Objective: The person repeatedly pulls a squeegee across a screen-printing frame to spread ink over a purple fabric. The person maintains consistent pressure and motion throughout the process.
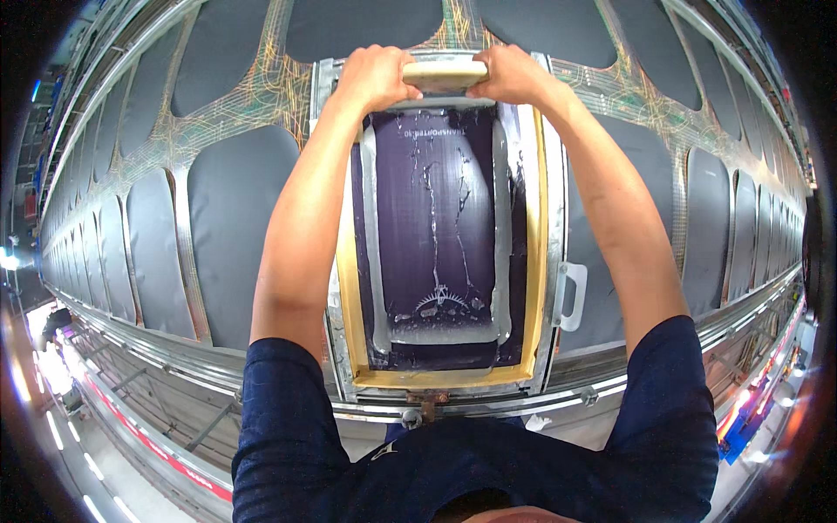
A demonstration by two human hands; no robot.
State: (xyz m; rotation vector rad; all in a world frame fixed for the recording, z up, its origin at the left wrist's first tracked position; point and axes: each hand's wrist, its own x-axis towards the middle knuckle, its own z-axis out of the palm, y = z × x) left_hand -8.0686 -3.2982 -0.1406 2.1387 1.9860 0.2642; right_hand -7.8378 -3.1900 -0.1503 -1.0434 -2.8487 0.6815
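Both my arms reach forward over a screen printing frame [446, 380] with a metal border and yellow tape along its inner edges. At its far end, a squeegee [443, 73] with a pale, cream-coloured handle lies crosswise. My left hand [373, 80] is closed round the handle's left end, my right hand [516, 77] round its right end. Below the squeegee, the dark purple mesh [405, 227] carries streaks of clear, wet-looking ink [433, 209] and a printed design near the close end. The squeegee's lower edge is partly hidden by my hands.
Dark grey fabric panels [240, 227] lie in rows on a long, line-marked table, on both sides of the frame. A white handle [571, 296] sticks out from the frame's right side. Metal rails [200, 370] run along the table's near edge, with a clamp [427, 405] at the frame's near side.
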